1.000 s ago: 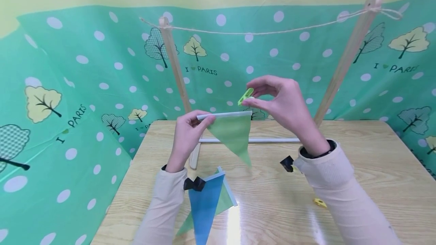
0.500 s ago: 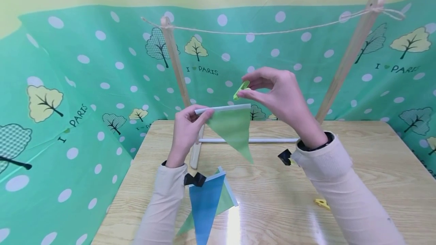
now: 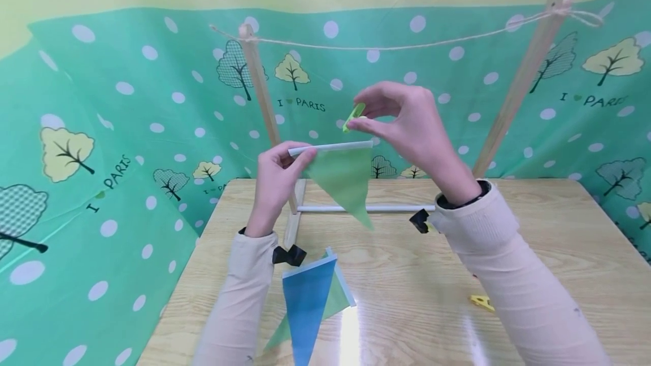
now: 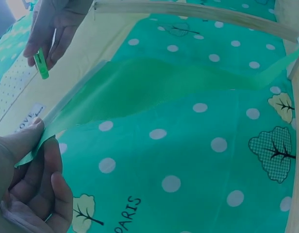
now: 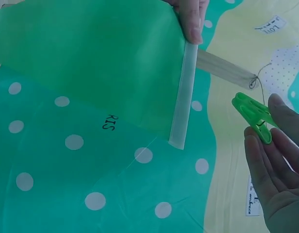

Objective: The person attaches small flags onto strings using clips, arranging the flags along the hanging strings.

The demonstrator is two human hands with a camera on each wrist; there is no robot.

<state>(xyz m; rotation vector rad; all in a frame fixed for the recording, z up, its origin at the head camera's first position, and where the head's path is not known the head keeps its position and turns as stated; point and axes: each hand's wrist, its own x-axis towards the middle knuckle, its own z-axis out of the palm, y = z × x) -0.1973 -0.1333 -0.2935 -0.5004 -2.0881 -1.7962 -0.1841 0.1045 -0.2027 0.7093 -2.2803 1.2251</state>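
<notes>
A green triangular pennant [image 3: 346, 171] with a pale strip along its top edge hangs from my left hand [image 3: 277, 177]. Thumb and fingers pinch it at the strip's left end, and its tip dangles above the table. My right hand [image 3: 409, 123] pinches a bright green clothespin [image 5: 254, 116] between thumb and fingertips, just above the strip's right end and apart from it. Higher up, a thin string [image 3: 356, 48] stretches between two wooden posts. In the right wrist view the pennant's pale strip [image 5: 183, 107] stands near the clothespin.
On the wooden table [image 3: 396, 298], a blue pennant [image 3: 310, 298] overlaps another green pennant [image 3: 335, 298]. A yellow clothespin [image 3: 480, 301] lies beside the right forearm. The left post [image 3: 261, 95] and right post [image 3: 524, 83] rise behind the hands, with a white rod [image 3: 396, 208] between them low down.
Both hands have risen toward the string, carrying the pennant and the green clothespin. The right hand has also shifted slightly left. The pennants on the table have stayed put.
</notes>
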